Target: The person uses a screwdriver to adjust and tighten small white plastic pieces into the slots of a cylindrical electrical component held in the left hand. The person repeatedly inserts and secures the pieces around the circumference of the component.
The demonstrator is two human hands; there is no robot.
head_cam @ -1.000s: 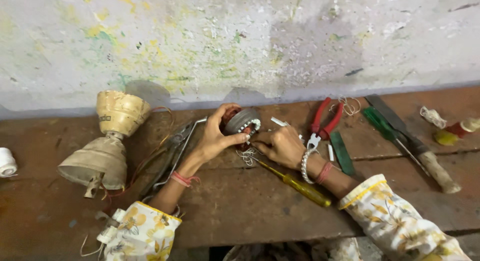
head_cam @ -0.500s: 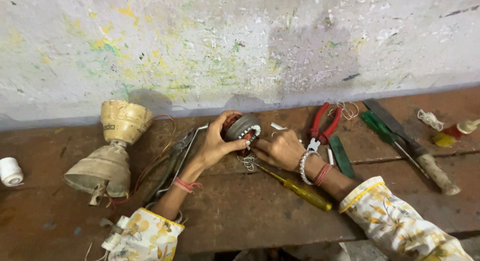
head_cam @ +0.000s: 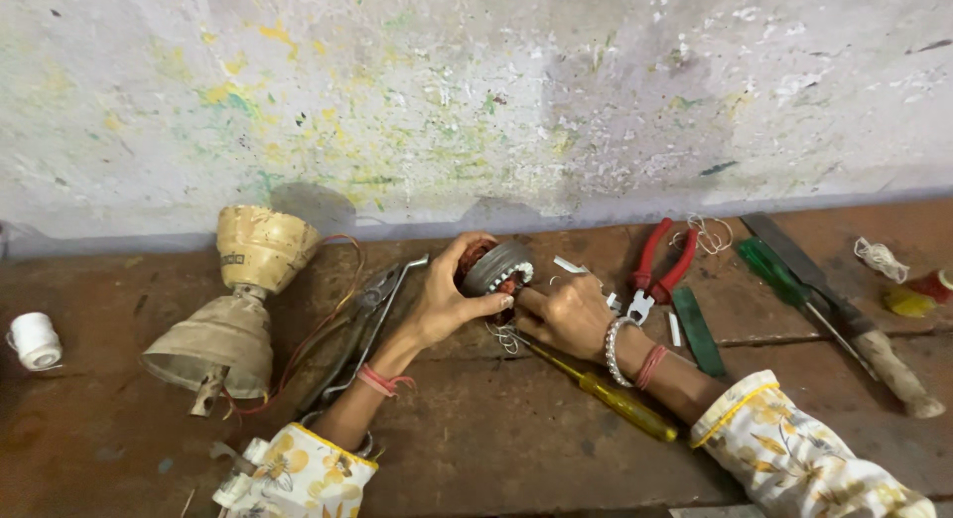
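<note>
While the motor stator (head_cam: 496, 268) sits propped on edge on the brown wooden bench (head_cam: 496, 439), close to the paint-flecked wall (head_cam: 476, 91), I see my left hand (head_cam: 449, 298) wrapped around its near side, thumb and fingers curled and gripping the grey metal ring with its copper windings. My right hand (head_cam: 568, 315) is just beside it, fingers bent and pinched at the white-edged lower rim of the stator (whether they grip a wire there I cannot tell). A yellow-handled screwdriver (head_cam: 596, 391) lies under my right wrist, its tip pointing toward the stator. Red-handled pliers (head_cam: 657, 270) rest just right of that hand, with a green flat file (head_cam: 697, 329) beside them and a green-handled screwdriver (head_cam: 784, 275) farther right. To the left lie bare steel pliers (head_cam: 372, 315), a dusty cream fan housing (head_cam: 238, 310) trailing reddish wires, and a white spool of thread (head_cam: 36, 339) near the bench's edge.
</note>
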